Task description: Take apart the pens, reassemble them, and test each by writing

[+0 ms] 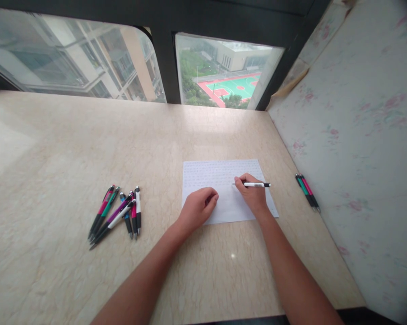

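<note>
A sheet of paper (230, 210) lies on the marble-patterned surface, its upper part covered with lines of handwriting too small to read. My right hand (253, 194) rests on the right side of the sheet, fingers pinched around a white pen (254, 184) with a black end. The pen lies nearly level in view, its tip pointing left and at or close to the paper below the written lines. On the sheet's lower left, my left hand (199, 205) rests with its fingers loosely curled in, and nothing shows in them.
Several pens (115, 214) in pink, green, purple, blue and white lie in a loose pile at the left. A green and a pink pen (307, 192) lie by the flowered wall (366, 149) on the right. Dark-framed windows (172, 67) border the far edge.
</note>
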`<state>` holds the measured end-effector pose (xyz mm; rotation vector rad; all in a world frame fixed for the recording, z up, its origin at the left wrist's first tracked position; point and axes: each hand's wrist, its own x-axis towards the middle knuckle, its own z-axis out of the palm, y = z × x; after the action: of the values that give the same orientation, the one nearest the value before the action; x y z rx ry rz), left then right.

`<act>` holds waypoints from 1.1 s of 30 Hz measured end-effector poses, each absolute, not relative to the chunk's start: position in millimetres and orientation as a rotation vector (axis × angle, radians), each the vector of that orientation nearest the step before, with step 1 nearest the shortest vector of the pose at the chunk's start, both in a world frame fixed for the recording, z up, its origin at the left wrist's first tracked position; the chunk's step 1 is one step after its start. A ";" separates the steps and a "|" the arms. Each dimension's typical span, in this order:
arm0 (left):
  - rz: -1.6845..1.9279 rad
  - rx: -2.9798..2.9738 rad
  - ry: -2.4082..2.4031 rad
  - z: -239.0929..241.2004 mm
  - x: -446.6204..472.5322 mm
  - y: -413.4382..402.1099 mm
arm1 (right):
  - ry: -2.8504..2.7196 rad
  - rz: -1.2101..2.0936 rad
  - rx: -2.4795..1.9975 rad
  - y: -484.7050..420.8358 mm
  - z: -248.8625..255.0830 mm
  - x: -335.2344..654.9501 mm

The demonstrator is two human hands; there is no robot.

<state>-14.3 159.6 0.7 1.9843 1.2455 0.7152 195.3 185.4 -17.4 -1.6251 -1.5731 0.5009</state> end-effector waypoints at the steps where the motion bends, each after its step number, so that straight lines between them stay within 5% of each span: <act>1: 0.717 1.983 1.247 0.9 -14.1 159.6 | -1.582 0.506 -1.628 185.2 -17.5 195.5; 33: 0.707 1.990 1.245 0.5 -14.6 160.1 | -1.587 0.413 -1.658 186.1 -20.3 192.9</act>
<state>-14.6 160.1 0.5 1.9897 1.2453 0.7069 192.9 186.1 -20.3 -1.6585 -1.5873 0.4128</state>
